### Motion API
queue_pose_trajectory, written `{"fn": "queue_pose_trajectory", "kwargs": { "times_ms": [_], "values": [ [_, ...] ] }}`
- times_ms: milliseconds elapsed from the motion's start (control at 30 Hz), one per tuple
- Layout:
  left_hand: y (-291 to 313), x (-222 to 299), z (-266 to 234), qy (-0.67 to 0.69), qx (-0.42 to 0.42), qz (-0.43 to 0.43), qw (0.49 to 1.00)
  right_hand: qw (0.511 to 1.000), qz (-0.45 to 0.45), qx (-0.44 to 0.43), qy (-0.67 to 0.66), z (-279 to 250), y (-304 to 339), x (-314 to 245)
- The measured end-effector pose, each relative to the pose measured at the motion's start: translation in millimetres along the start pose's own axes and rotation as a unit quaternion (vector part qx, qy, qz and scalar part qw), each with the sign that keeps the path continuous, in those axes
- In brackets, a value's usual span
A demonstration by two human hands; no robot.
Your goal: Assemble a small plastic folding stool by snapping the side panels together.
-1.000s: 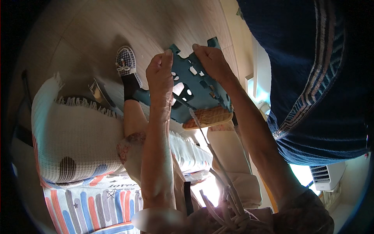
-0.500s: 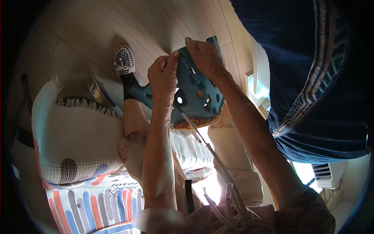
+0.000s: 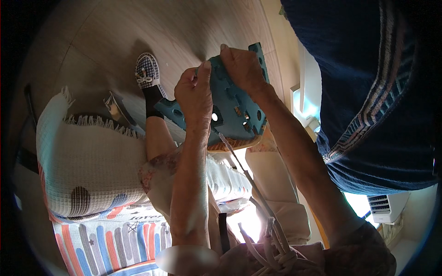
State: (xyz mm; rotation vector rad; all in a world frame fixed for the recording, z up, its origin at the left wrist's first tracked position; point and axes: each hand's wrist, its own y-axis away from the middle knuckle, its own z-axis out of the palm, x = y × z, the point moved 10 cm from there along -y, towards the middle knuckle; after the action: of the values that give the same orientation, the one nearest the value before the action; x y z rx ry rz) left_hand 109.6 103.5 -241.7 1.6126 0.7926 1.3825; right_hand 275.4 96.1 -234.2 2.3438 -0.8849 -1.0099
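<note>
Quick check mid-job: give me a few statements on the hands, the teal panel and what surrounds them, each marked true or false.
1. The left hand and the right hand both grip the teal panel. True.
2. The panel is solid, without openings. False: it has several cut-outs.
3. The checkered shoe is to the left of the panel. True.
4. The navy cloth with a striped band is on the left. False: the navy cloth is on the right.
5. The pale blanket has a fringed edge. True.
</note>
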Motion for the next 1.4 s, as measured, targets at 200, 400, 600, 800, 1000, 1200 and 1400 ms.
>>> {"fn": "queue_pose_trajectory", "kwargs": {
  "times_ms": [200, 400, 600, 800, 1000, 1200, 1400],
  "values": [
    [-15.1, 13.1, -22.7, 0.094, 0.057, 0.050, 0.993, 0.999, 0.000, 0.003, -0.049, -7.3, 10.3, 14.1],
    [-8.0, 17.3, -1.6, -0.073, -0.022, 0.050, 0.996, 0.993, 0.020, 0.062, -0.098, -11.7, 14.4, 20.2],
    [-13.2, 9.9, -5.1, -0.037, -0.011, 0.043, 0.998, 0.995, 0.008, 0.049, -0.086, -14.0, 9.3, 8.8],
    [-9.2, 7.4, 0.2, -0.043, -0.023, 0.052, 0.997, 0.998, 0.043, 0.007, -0.033, -2.9, 10.5, 21.1],
    [-13.3, 0.7, -3.3, -0.074, -0.019, 0.060, 0.995, 0.999, -0.033, 0.031, 0.002, -6.6, 11.1, -1.0],
    [-11.7, 3.4, -0.8, -0.102, -0.037, 0.054, 0.993, 0.984, -0.136, 0.028, 0.115, 2.6, 14.0, -4.4],
    [-10.7, 2.6, 3.1, -0.053, -0.056, 0.033, 0.996, 0.975, -0.160, 0.037, 0.152, 3.0, 15.0, -4.7]
  ]
}}
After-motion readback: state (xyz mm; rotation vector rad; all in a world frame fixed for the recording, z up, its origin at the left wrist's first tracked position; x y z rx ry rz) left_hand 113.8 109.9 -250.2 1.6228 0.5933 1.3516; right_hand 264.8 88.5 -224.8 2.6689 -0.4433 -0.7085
